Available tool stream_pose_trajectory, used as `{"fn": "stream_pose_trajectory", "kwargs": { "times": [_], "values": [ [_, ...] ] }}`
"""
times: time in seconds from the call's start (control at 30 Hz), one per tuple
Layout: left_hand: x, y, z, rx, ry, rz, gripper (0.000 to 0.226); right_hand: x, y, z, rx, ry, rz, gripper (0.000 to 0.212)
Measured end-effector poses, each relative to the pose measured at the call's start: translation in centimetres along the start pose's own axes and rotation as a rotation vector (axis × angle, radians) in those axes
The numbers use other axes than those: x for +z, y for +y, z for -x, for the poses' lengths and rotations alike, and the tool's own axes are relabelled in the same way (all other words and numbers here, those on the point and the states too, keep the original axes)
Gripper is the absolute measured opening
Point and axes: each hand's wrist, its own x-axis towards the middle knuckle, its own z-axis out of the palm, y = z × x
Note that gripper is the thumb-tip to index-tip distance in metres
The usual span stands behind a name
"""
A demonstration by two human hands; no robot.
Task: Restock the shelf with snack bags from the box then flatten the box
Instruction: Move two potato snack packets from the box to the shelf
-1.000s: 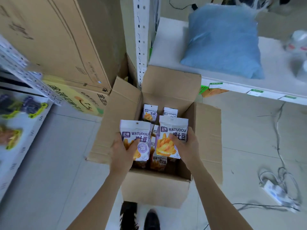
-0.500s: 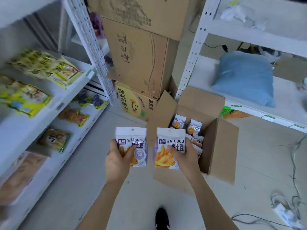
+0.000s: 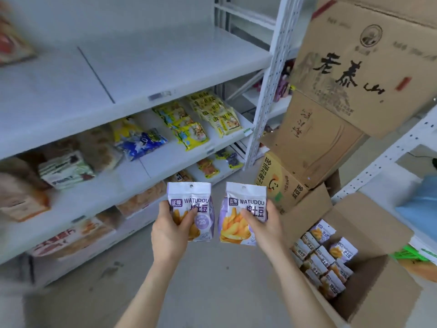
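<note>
My left hand [image 3: 169, 229] grips one purple-and-white WATUDOU snack bag [image 3: 190, 194] upright, thumb across its front. My right hand [image 3: 264, 227] grips a second WATUDOU bag [image 3: 244, 196] the same way, just right of the first. Both bags hang in the air in front of the white shelf unit [image 3: 151, 67], whose upper board is bare. The open cardboard box [image 3: 373, 301] stands on the floor at the lower right, with several more of the same bags [image 3: 324, 259] standing inside.
Lower shelf boards carry yellow snack packs [image 3: 212, 112], a blue bag [image 3: 139, 143] and other packets. Stacked cardboard cartons [image 3: 350, 74] stand beside the shelf's perforated upright [image 3: 267, 91]. A second white rack with a blue bag [image 3: 423, 204] is at the far right. Grey floor lies below.
Both hands lifted a bag each out of the box and carried them left and up. The view swung from the box towards the shelf unit, leaving the box at the lower right.
</note>
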Motion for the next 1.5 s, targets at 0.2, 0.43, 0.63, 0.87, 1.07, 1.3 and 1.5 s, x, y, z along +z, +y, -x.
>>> {"fn": "stream_pose_trajectory", "kwargs": {
  "times": [0.2,0.43,0.63,0.87,1.07,1.3,1.5],
  "values": [
    [-10.5,0.8,-2.9,-0.015,0.210,0.032,0.035,8.8,-6.6,0.2,-0.102,-0.191,0.022,0.025],
    [-20.4,2.7,-8.1,0.022,0.378,0.031,0.037,19.2,-13.9,-0.7,-0.231,-0.327,0.024,0.027],
    [-25.2,3.8,-13.2,0.048,0.476,-0.037,0.041,25.7,-19.2,-3.0,-0.325,-0.377,0.021,0.024],
    [-26.5,5.5,-20.8,0.054,0.522,-0.036,0.043,31.3,-23.8,-9.0,-0.394,-0.438,0.034,0.029],
    [-25.7,7.0,-29.2,0.023,0.590,-0.017,0.037,36.2,-27.2,-16.9,-0.441,-0.481,0.060,0.027],
    [-25.4,6.1,-39.7,-0.027,0.623,-0.040,0.039,43.6,-28.5,-25.5,-0.477,-0.514,0.085,0.027],
    [-25.5,4.7,-49.6,-0.018,0.618,-0.049,0.038,51.0,-28.9,-32.3,-0.498,-0.503,0.049,0.025]
  ]
}}
